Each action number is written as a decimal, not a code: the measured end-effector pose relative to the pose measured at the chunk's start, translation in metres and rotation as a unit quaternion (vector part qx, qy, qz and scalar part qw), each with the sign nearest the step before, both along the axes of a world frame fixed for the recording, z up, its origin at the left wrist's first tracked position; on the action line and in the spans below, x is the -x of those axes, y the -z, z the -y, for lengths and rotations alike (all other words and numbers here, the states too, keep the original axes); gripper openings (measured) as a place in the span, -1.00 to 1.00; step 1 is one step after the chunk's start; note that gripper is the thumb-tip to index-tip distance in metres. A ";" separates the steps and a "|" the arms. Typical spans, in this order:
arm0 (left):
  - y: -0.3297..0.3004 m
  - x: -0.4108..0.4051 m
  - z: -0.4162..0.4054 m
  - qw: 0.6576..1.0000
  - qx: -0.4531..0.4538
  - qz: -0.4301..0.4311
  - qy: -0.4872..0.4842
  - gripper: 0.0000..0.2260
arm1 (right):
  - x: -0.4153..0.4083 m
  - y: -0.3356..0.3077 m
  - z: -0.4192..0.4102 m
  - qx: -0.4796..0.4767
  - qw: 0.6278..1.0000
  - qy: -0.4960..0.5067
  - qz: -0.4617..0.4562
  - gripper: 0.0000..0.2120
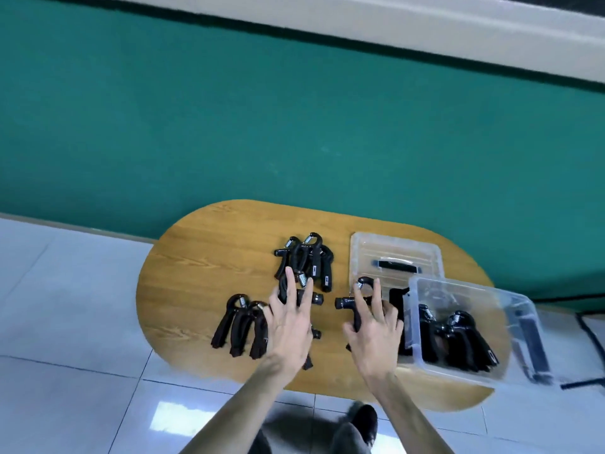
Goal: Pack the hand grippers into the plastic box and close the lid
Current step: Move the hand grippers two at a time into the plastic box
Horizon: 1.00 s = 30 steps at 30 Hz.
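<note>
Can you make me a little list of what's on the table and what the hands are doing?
table: oval, wooden
box: clear, open, right end, some grippers inside
lid: flat behind the box
loose grippers: black, in piles
left hand: fingers spread over a gripper in the middle
right hand: fingers over one gripper beside the box
packing: unfinished

Left hand (289,317) reaches forward, fingers spread and straight; right hand (373,326) likewise, fingers loosely splayed.
</note>
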<state>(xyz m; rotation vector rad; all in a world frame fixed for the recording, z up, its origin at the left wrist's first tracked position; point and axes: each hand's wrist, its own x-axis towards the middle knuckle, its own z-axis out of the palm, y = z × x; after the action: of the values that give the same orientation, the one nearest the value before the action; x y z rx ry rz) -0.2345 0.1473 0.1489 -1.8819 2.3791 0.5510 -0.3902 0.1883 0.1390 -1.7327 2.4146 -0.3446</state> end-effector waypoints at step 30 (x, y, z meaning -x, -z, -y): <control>0.096 0.378 -0.044 0.991 -0.113 0.039 0.066 -0.20 | 0.372 0.093 -0.054 -0.155 0.987 0.029 0.034 -0.33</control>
<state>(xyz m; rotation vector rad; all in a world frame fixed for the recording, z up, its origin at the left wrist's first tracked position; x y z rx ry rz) -0.6127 0.1910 0.0529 -1.6106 2.2623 0.6901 -0.7623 0.2420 0.0456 -1.4956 2.3250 -0.0282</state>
